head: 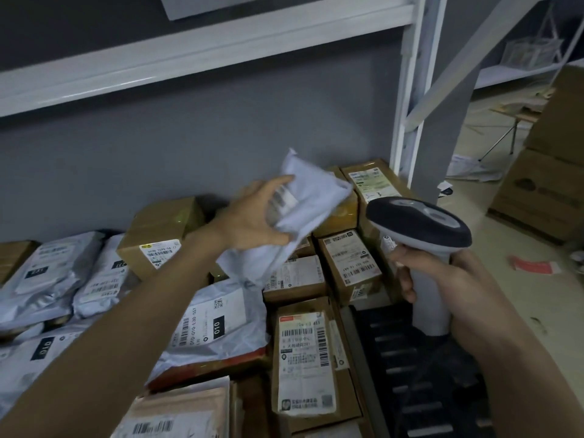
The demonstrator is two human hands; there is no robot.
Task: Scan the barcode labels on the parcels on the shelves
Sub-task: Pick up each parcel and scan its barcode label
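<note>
My left hand (256, 216) grips a soft white poly mailer (303, 210) and holds it up above the packed shelf, its barcode label partly covered by my fingers. My right hand (442, 276) is wrapped around the pale handle of a barcode scanner (420, 222), whose dark head points left toward the mailer. Below lie many labelled parcels: a brown box (161, 235), a tall carton with a long white label (306, 358), a small box (350, 263) and grey mailer bags (50, 273).
A white shelf beam (189, 55) runs overhead and a white upright post (407, 99) stands at the right. Stacked cardboard boxes (543, 181) sit on the floor at the right. A dark ribbed surface (407, 358) lies under the scanner.
</note>
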